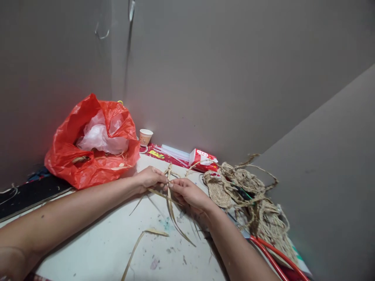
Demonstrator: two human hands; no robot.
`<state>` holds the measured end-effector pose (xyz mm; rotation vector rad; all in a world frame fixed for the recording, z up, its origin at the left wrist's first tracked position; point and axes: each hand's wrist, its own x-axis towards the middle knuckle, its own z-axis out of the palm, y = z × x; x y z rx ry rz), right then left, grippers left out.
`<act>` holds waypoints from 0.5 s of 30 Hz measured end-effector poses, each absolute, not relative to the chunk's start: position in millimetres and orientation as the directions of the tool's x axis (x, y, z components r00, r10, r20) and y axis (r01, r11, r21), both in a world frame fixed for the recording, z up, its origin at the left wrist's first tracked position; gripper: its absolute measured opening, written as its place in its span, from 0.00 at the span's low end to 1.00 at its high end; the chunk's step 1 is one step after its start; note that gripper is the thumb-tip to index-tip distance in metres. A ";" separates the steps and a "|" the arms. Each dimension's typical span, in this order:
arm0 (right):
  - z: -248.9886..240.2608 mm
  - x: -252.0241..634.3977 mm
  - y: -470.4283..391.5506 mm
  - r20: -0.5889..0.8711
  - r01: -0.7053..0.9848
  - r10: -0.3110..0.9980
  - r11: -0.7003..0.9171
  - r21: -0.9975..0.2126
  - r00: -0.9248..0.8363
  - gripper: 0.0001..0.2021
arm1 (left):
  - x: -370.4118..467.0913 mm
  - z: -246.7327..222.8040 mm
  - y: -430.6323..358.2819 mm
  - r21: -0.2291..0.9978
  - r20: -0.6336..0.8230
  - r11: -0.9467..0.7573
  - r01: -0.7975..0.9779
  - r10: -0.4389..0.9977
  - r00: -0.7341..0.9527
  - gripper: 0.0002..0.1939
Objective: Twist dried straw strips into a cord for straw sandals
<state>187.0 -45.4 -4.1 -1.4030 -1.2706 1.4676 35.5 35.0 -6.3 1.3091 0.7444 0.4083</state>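
Note:
My left hand [150,178] and my right hand [187,192] meet over the white board, their fingertips pinched close together on a braid of dry straw strips [169,171]. Its finished-looking woven part points away from me, toward the wall. Loose strip ends [172,216] trail from between the fingers down toward the board. Another loose straw strip [134,249] lies on the board nearer to me. Exactly how the strips cross under the fingertips is hidden.
A red plastic bag [68,156] with white plastic inside stands at left, near a paper cup [145,137]. A tissue pack [202,159] lies by the wall. Coiled straw rope [218,191] and a red-handled tool [274,255] lie at right. Paint spots mark the white board [96,249].

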 end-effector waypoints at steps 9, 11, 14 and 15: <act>1.2 190.5 -47.8 -0.269 0.401 0.962 -0.227 -0.887 -0.050 0.16 | 35.9 -8.6 38.1 0.951 -0.292 0.283 0.127 0.673 0.679 0.05; 8.2 193.2 -45.5 -0.228 0.487 0.974 -0.206 -0.849 0.016 0.16 | 35.3 -9.6 38.9 0.951 -0.291 0.280 0.130 0.673 0.680 0.05; 28.3 197.4 -48.1 -0.078 0.612 0.984 -0.163 -0.774 0.163 0.12 | 34.6 -10.9 40.1 0.953 -0.287 0.270 0.135 0.674 0.681 0.06; 36.1 196.5 -53.3 -0.015 0.647 0.977 -0.152 -0.747 0.213 0.11 | 34.4 -11.3 40.4 0.955 -0.284 0.265 0.135 0.675 0.681 0.06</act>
